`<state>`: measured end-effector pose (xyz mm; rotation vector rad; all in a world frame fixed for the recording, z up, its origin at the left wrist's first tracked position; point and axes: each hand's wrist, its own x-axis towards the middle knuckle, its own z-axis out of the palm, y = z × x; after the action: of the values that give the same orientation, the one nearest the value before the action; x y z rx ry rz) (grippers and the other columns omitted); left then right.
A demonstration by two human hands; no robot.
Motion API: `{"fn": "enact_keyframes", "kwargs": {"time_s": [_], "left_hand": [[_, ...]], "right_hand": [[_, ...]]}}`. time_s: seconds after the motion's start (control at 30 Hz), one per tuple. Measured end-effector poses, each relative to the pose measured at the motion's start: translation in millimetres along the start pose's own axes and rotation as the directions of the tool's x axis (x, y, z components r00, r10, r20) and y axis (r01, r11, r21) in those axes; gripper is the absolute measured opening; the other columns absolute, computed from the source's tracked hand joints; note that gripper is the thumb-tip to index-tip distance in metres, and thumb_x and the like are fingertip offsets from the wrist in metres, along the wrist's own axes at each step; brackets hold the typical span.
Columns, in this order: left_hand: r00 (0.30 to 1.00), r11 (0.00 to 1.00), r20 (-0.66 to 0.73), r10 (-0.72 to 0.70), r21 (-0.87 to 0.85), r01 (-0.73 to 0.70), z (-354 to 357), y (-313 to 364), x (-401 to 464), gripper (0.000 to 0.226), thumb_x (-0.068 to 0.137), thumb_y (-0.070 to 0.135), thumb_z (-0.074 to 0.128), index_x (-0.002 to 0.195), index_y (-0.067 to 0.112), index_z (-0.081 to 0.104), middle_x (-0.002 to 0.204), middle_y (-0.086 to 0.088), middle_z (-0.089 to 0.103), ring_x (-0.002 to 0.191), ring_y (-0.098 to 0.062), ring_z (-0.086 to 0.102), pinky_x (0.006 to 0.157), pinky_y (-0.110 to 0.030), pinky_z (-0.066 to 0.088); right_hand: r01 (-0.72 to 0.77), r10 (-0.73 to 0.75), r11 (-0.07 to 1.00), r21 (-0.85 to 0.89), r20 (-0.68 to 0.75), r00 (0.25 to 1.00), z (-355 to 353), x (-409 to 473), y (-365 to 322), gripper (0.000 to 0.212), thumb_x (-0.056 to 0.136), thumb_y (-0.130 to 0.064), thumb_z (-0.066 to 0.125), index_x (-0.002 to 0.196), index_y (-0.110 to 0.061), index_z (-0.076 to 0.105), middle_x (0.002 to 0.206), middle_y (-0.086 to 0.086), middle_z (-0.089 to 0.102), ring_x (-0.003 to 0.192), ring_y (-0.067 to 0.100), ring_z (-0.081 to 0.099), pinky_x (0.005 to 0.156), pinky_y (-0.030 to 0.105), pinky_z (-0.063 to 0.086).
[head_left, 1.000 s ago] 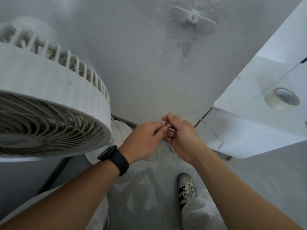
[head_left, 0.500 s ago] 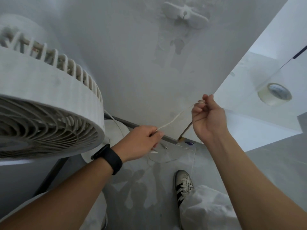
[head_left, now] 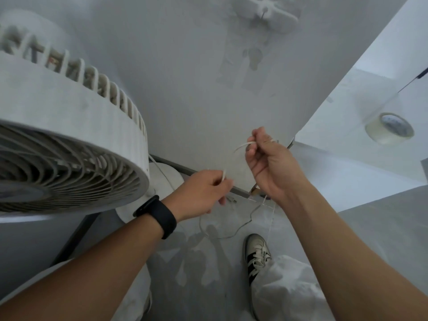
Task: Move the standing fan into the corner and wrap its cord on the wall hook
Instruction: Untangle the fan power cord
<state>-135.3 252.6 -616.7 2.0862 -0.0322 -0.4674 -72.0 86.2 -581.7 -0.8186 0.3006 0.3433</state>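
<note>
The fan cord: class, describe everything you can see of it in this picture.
The cord is thin, white and flexible, plastic-looking. The right hand pinches it up near the wall; the left hand pinches it lower, and a short curved stretch runs between them. More of it lies in a loose loop on the grey floor. None of it is on the wall hook yet.

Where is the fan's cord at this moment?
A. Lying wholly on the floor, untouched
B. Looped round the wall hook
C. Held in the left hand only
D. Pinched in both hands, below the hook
D. The left hand and the right hand each pinch the cord, which arcs between them, while the wall hook above carries nothing.
</note>
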Motion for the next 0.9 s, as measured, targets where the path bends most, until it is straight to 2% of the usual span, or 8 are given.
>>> {"fn": "enact_keyframes", "kwargs": {"time_s": [0.13, 0.23, 0.33, 0.4, 0.5, 0.6, 0.67, 0.9], "left_hand": [[0.979, 0.962, -0.131, 0.153, 0.247, -0.118, 0, 1, -2, 0.043, 0.109, 0.044, 0.043, 0.074, 0.018, 0.046, 0.057, 0.004, 0.047, 0.053, -0.015, 0.044, 0.056, -0.037, 0.039], [0.913, 0.925, -0.305, 0.272, 0.346, -0.160, -4, -2, -1, 0.039, 0.109, 0.046, 0.039, 0.076, 0.025, 0.041, 0.056, 0.004, 0.045, 0.052, -0.017, 0.047, 0.051, -0.036, 0.035], [0.887, 0.891, -0.311, 0.341, 0.407, -0.200, -5, 1, -1, 0.034, 0.107, 0.055, 0.039, 0.091, 0.029, 0.053, 0.064, 0.006, 0.054, 0.061, -0.014, 0.055, 0.055, -0.038, 0.042], [0.843, 0.845, -0.313, 0.437, 0.463, -0.267, -2, 3, 2, 0.035, 0.109, 0.050, 0.039, 0.097, 0.026, 0.061, 0.075, 0.008, 0.059, 0.070, -0.016, 0.058, 0.062, -0.038, 0.046], [0.690, 0.814, -0.458, 0.561, 0.459, -0.357, 0, 12, 10, 0.029, 0.110, 0.032, 0.045, 0.100, 0.016, 0.067, 0.083, 0.003, 0.057, 0.073, -0.019, 0.053, 0.068, -0.038, 0.045], [0.541, 0.835, -0.636, 0.550, 0.408, -0.368, -4, 26, 18, 0.027, 0.109, 0.027, 0.049, 0.103, 0.011, 0.070, 0.087, -0.002, 0.059, 0.078, -0.021, 0.053, 0.072, -0.035, 0.044], [0.474, 0.837, -0.694, 0.541, 0.388, -0.387, -4, 34, 22, 0.026, 0.108, 0.025, 0.050, 0.102, 0.009, 0.070, 0.088, -0.003, 0.057, 0.078, -0.022, 0.053, 0.072, -0.035, 0.044], [0.512, 0.833, -0.664, 0.545, 0.356, -0.424, -2, 41, 27, 0.019, 0.107, 0.024, 0.053, 0.100, 0.012, 0.066, 0.088, 0.002, 0.059, 0.079, -0.020, 0.054, 0.074, -0.036, 0.045]], "right_hand": [[0.142, -0.105, 0.948, 0.286, -0.141, 0.984, -11, 6, -17, 0.008, 0.099, -0.006, 0.062, 0.094, -0.002, 0.066, 0.081, 0.006, 0.066, 0.070, 0.009, 0.067, 0.068, 0.017, 0.059], [0.070, -0.098, 0.987, -0.145, -0.198, 0.975, -17, 5, -14, 0.022, 0.104, -0.020, 0.060, 0.095, -0.002, 0.068, 0.078, 0.006, 0.071, 0.069, 0.014, 0.069, 0.065, 0.022, 0.060], [-0.006, -0.204, 0.545, -0.839, -0.140, 0.969, -18, -3, 3, 0.038, 0.105, -0.040, 0.055, 0.094, -0.009, 0.075, 0.077, 0.000, 0.076, 0.064, 0.013, 0.066, 0.057, 0.026, 0.055], [0.243, -0.387, 0.267, -0.932, 0.127, 0.913, -15, -7, 9, 0.018, 0.103, -0.031, 0.058, 0.108, -0.021, 0.072, 0.097, -0.011, 0.072, 0.081, 0.004, 0.064, 0.076, 0.027, 0.057], [0.478, -0.277, 0.061, -0.876, 0.445, 0.852, -8, -5, 7, 0.034, 0.101, -0.014, 0.050, 0.124, -0.033, 0.065, 0.123, -0.018, 0.060, 0.112, 0.000, 0.053, 0.097, 0.021, 0.044], [0.384, -0.153, 0.298, -0.874, 0.354, 0.923, 0, -9, 4, 0.038, 0.110, -0.030, 0.039, 0.094, -0.028, 0.072, 0.087, -0.006, 0.068, 0.088, 0.011, 0.063, 0.091, 0.034, 0.049], [0.293, -0.088, 0.580, -0.760, 0.299, 0.950, 5, -13, -1, 0.048, 0.109, -0.043, 0.040, 0.079, -0.021, 0.070, 0.062, 0.003, 0.046, 0.063, 0.017, 0.051, 0.073, 0.035, 0.050], [0.253, -0.073, 0.871, -0.422, 0.398, 0.914, 12, -15, -13, 0.036, 0.103, -0.031, 0.047, 0.070, -0.017, 0.048, 0.086, 0.010, 0.050, 0.087, 0.023, 0.054, 0.076, 0.036, 0.045]]}}
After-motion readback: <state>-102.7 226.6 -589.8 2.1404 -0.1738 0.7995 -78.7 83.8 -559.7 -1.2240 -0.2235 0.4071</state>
